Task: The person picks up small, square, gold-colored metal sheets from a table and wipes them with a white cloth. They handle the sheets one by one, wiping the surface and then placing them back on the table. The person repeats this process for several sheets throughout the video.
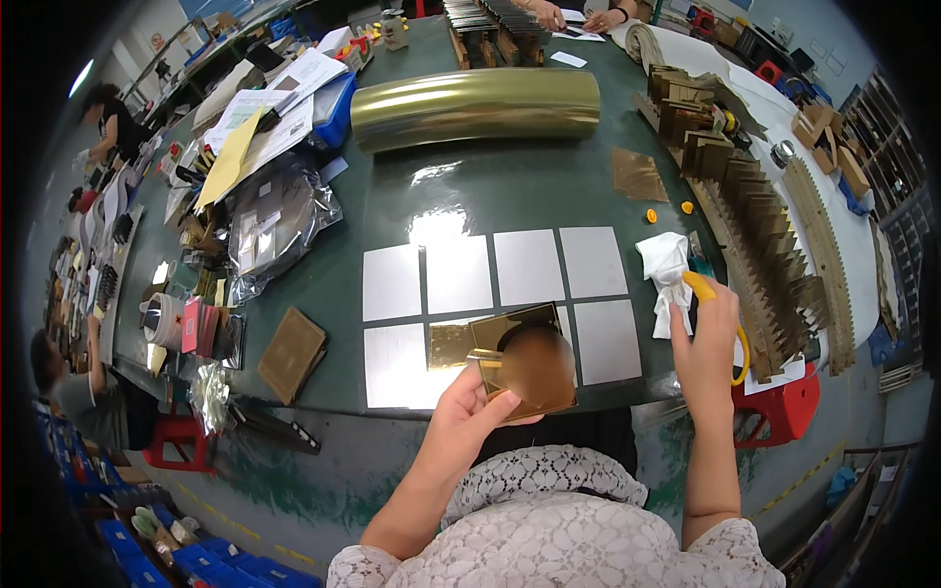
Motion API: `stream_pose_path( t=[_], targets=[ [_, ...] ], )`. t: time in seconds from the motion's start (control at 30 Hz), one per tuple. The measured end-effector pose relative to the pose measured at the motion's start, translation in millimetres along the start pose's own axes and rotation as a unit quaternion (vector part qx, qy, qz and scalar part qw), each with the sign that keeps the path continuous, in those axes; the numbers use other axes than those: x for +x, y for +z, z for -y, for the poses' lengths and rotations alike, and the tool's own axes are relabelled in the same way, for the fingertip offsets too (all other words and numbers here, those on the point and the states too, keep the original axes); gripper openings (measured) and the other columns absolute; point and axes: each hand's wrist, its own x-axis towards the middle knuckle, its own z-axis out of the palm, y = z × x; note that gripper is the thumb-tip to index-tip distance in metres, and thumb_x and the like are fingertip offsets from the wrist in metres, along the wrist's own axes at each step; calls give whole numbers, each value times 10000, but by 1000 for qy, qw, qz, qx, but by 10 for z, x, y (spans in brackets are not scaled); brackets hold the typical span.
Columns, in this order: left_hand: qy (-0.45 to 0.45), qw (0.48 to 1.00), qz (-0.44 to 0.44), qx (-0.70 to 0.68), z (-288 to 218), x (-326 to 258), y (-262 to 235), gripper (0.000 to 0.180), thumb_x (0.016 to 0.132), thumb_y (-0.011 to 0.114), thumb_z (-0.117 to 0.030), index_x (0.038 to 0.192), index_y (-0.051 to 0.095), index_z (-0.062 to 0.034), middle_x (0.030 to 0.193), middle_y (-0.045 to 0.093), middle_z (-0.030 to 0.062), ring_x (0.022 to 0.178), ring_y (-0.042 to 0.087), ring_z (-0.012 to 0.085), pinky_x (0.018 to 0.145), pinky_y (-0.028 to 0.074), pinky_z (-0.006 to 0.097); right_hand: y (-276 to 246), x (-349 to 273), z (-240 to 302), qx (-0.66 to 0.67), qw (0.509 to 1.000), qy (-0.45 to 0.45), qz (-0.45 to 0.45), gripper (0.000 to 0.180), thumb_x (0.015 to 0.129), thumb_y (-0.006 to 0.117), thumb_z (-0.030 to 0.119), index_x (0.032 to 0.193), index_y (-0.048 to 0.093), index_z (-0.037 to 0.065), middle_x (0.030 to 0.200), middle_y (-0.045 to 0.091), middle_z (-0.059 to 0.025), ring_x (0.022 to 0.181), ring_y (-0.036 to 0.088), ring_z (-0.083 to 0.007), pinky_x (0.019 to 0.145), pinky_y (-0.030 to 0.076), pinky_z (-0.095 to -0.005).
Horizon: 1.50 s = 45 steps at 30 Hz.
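My left hand [469,407] grips a square gold mirror-like plate [495,328] by its left and near edges, tilted above the table's front edge. A dark, blurred reflection fills much of its face. Beneath it, two rows of pale rectangular sheets [457,274] lie on the table, and the plate hides part of the near row. A gold piece [449,345] shows in that row. On the right, my right hand [708,338] is closed around a tool with curved yellow handles [699,285]; its working end is hidden. A crumpled white cloth [664,259] lies against those fingers.
A large gold film roll [475,108] lies across the green table [392,201]. Slotted racks of brown plates [750,211] line the right side. A stack of brown plates [292,355] sits left, near papers and a plastic-wrapped bundle [279,220]. Another person's hands [598,20] work at the far edge.
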Motion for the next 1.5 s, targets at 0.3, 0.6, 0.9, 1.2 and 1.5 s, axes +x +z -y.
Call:
stream_pose_path(
  t=[0.3,0.6,0.9,1.2,1.5],
  targets=[
    [-5,999,17,-31,-12,21,41,393,942,521,-23,1316,410,28,1230,569,139,1091,595,201,924,533,365,-123,-177,786,230,939,-230,111,356,791,723,128,1113,589,52,1245,603,-53,1133,559,-218,912,425,-373],
    [14,998,46,-34,-50,-4,61,453,918,571,-17,1329,390,38,1206,582,126,1102,586,184,945,518,349,-46,-124,801,213,948,-223,85,329,795,706,144,1097,616,50,1202,629,-54,1116,569,-205,891,431,-364],
    [-6,999,-8,-33,-26,74,15,397,910,543,14,1293,439,33,1158,615,135,1021,638,192,877,556,331,-89,-265,824,278,927,-243,66,306,731,665,62,1036,676,74,1091,685,-20,1000,607,-163,805,424,-310],
    [-37,949,180,-257,-10,198,40,713,868,630,-330,1428,292,-46,1418,378,253,1305,417,363,1045,394,483,-269,-323,922,392,915,-69,68,281,711,712,-88,934,731,81,928,535,-37,784,511,-154,649,425,-250],
    [-65,896,163,-407,80,176,201,597,961,246,-613,1490,212,-340,1424,325,314,1268,409,476,1023,372,576,-308,-343,958,383,922,-39,28,316,718,773,-32,1004,718,90,952,603,-37,837,554,-167,686,452,-243]
  ],
)
